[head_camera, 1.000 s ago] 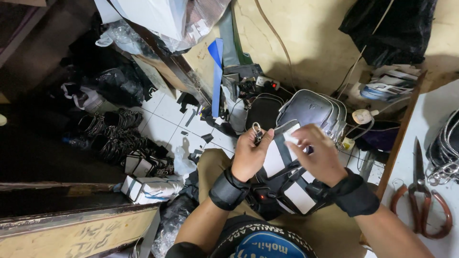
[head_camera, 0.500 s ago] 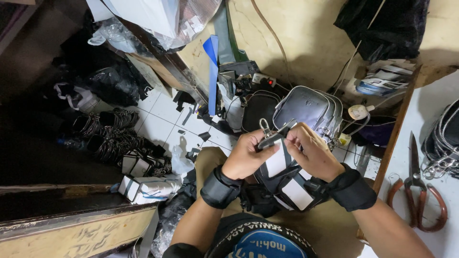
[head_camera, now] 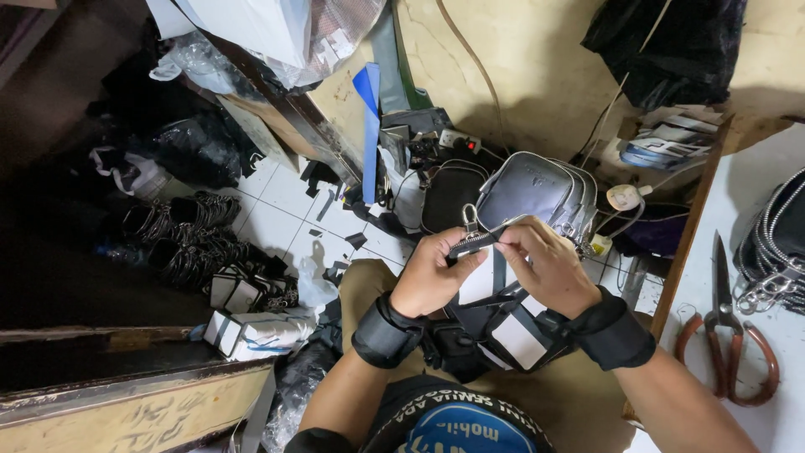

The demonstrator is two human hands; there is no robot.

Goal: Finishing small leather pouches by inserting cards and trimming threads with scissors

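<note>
My left hand point(head_camera: 438, 273) and my right hand point(head_camera: 547, 267) pinch a black strap end point(head_camera: 482, 241) between them, close above my lap. A metal clip point(head_camera: 469, 220) sticks up from the strap by my left thumb. Under my hands lies a bundle of black straps with white cards point(head_camera: 503, 323). Both wrists wear black bands. Just beyond my fingers sits a grey zipped pouch bag point(head_camera: 537, 191), with a black pouch point(head_camera: 449, 195) to its left.
Scissors with reddish handles point(head_camera: 725, 335) lie on the white table at right, beside a black bag with a zip chain point(head_camera: 776, 252). Black strap piles point(head_camera: 189, 243), small boxes point(head_camera: 247, 327) and scraps cover the tiled floor at left. A wooden bench edge point(head_camera: 126, 403) lies low left.
My hands have come closer together on the strap end. The strap now lies level between my fingers, where it slanted up to the right half a second ago.
</note>
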